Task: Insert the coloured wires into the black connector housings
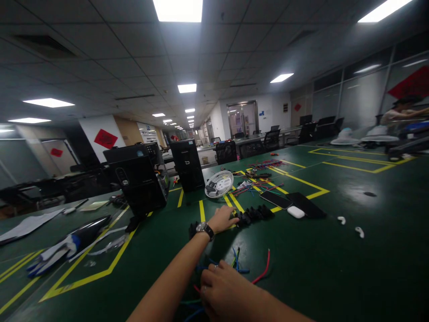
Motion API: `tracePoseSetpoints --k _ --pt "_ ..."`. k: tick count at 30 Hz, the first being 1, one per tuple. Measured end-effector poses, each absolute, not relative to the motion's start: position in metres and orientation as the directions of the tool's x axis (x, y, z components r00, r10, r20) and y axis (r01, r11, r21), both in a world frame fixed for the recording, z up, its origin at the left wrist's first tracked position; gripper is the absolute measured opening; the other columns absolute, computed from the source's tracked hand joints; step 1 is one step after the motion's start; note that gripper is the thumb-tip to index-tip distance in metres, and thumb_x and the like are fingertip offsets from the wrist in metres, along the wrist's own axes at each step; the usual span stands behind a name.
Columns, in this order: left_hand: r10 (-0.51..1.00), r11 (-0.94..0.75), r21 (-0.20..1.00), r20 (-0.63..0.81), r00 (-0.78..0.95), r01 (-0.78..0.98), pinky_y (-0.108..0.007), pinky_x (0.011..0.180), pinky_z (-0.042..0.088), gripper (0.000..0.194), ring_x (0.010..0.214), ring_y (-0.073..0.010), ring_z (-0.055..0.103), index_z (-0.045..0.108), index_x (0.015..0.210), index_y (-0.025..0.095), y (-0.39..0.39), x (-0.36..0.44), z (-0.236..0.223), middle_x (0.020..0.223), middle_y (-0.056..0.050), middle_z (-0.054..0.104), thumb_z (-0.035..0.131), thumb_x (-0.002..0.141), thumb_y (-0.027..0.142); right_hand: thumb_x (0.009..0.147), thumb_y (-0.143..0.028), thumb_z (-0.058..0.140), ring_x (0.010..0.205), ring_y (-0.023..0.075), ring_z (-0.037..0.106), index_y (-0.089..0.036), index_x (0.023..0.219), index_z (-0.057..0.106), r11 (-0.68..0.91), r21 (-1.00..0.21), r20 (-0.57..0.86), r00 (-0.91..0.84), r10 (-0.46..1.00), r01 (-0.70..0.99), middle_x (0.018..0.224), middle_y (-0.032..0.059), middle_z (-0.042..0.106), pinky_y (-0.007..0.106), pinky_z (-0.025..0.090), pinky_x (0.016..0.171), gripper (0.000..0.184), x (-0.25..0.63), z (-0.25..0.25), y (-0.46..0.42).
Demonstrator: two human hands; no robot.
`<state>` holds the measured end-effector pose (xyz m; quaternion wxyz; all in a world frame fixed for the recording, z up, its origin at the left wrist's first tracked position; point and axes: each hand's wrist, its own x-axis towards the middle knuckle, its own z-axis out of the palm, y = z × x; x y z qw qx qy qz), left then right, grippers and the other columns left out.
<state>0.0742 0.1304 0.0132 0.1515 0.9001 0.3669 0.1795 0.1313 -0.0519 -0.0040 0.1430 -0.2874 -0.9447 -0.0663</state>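
My left hand (221,219), a watch on its wrist, reaches out over the table with fingers stretched and parted. Its fingertips touch or hover just by a row of small black parts (256,214), whose kind I cannot make out. Nearer to me, my right hand (228,286) is closed, its fingers curled round a bunch of coloured wires. From behind it a red wire (264,270) sticks out to the right and blue wires (238,261) stick out beyond the knuckles. The grip itself is mostly hidden by the back of the hand.
Two black computer towers (139,185) stand at the back left. A white basket (219,184) holds small parts beside more loose wires (254,188). To the right lie a phone (275,199), a white earbud case (296,212) and two earbuds. Gloves (55,255) lie left; a person sits far right.
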Motion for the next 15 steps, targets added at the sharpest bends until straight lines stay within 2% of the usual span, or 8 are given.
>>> tracePoseSetpoints --k 3,5,10,15 --pt "0.715 -0.679 0.397 0.169 0.678 0.617 -0.037 0.091 0.039 0.033 0.102 -0.0274 0.057 0.065 0.103 0.022 0.129 0.079 0.014 0.108 -0.011 0.065 0.057 0.08 0.044 0.083 -0.033 0.053 0.08 0.0207 0.057 -0.016 0.088 0.06 0.819 0.053 0.283 -0.795 0.536 0.571 0.089 0.0063 0.063 0.036 0.044 0.072 0.019 0.131 -0.003 -0.051" --pt "0.726 -0.669 0.393 0.168 0.666 0.63 -0.035 0.09 0.04 0.031 0.101 -0.0271 0.057 0.066 0.099 0.022 0.128 0.075 0.014 0.105 -0.011 0.066 0.054 0.082 0.044 0.082 -0.033 0.053 0.078 0.0199 0.058 -0.016 0.088 0.059 0.809 0.03 0.267 -0.785 0.559 0.587 0.087 0.0061 0.064 0.036 0.043 0.072 0.019 0.133 0.002 -0.052" --pt "0.811 -0.576 0.384 0.16 0.562 0.722 -0.044 0.095 0.035 0.043 0.114 -0.0313 0.048 0.055 0.12 0.019 0.125 0.052 0.013 0.12 -0.015 0.059 0.044 0.086 0.042 0.08 -0.028 0.054 0.078 0.019 0.059 -0.017 0.09 0.056 0.774 -0.064 0.287 -0.731 0.619 0.63 0.089 0.0053 0.065 0.033 0.04 0.073 0.016 0.141 0.018 -0.058" --pt "0.881 -0.469 0.347 0.115 0.46 0.812 -0.057 0.095 0.03 0.056 0.122 -0.0391 0.039 0.04 0.134 0.008 0.125 0.041 0.017 0.13 -0.025 0.05 0.04 0.083 0.032 0.08 -0.024 0.052 0.075 0.0184 0.059 -0.017 0.089 0.055 0.755 -0.115 0.26 -0.714 0.65 0.646 0.087 0.0048 0.066 0.031 0.038 0.071 0.012 0.14 0.024 -0.061"
